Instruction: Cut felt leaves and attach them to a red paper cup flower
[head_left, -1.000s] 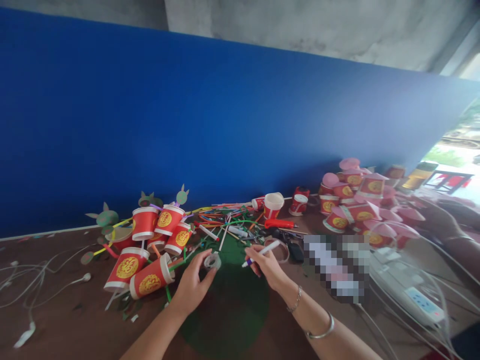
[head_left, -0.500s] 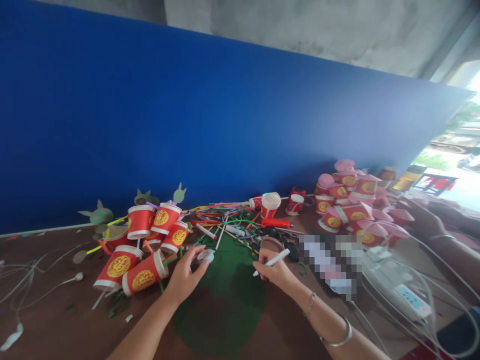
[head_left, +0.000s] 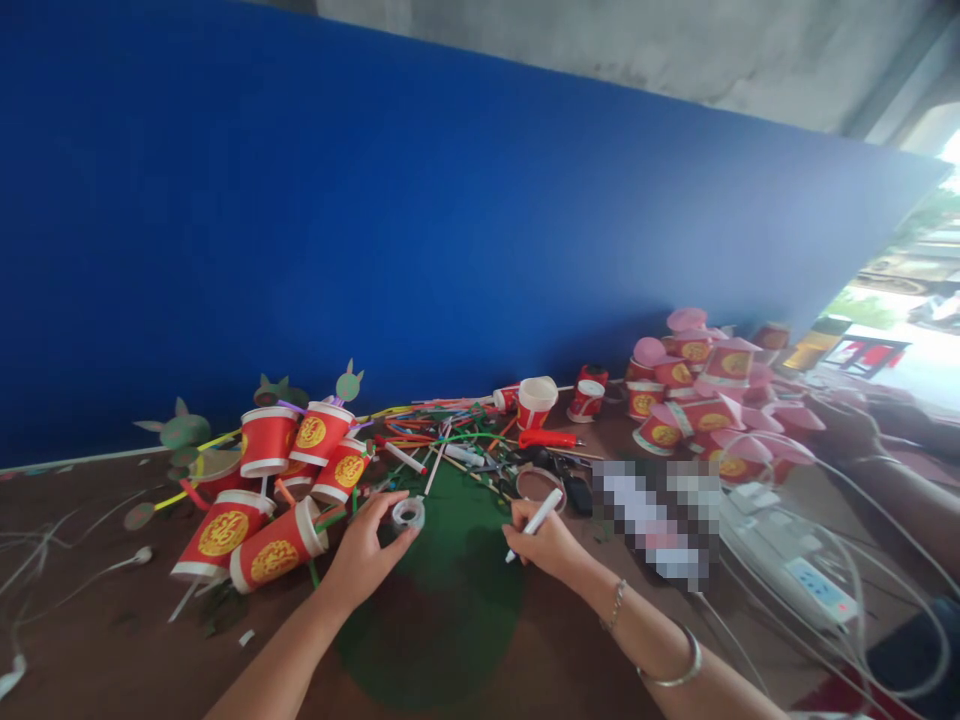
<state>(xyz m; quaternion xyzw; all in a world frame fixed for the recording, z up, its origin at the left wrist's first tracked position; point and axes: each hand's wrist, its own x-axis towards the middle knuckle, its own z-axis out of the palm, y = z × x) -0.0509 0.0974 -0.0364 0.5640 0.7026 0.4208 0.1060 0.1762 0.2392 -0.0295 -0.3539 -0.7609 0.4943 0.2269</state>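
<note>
My left hand (head_left: 369,550) curls its thumb and fingers around a small clear tape roll (head_left: 409,513); the ring's open centre faces me. In my right hand (head_left: 541,540) is a white marker (head_left: 541,514), gripped like a pen with its tip pointing down at the table. Between the two hands lies a large dark green round patch (head_left: 442,610) on the brown tabletop. Beyond them spreads a pile of coloured straws (head_left: 450,430), with a white marker with a red end (head_left: 405,457) among it. Scissors, partly covered, lie near a brown ring (head_left: 541,487).
Red paper cups (head_left: 225,535) with green rabbit-like cut-outs are heaped at left. Pink-topped red cups (head_left: 709,415) stack at right, where another person's hand (head_left: 851,435) reaches. A red-handled tool (head_left: 550,439), a power strip (head_left: 810,580), white cables and a blue wall (head_left: 450,220) surround the workspace.
The view has shifted slightly, so the cups appear further left. The tape roll has turned to show its ring more face-on. The marker in my right hand is held a little more upright.
</note>
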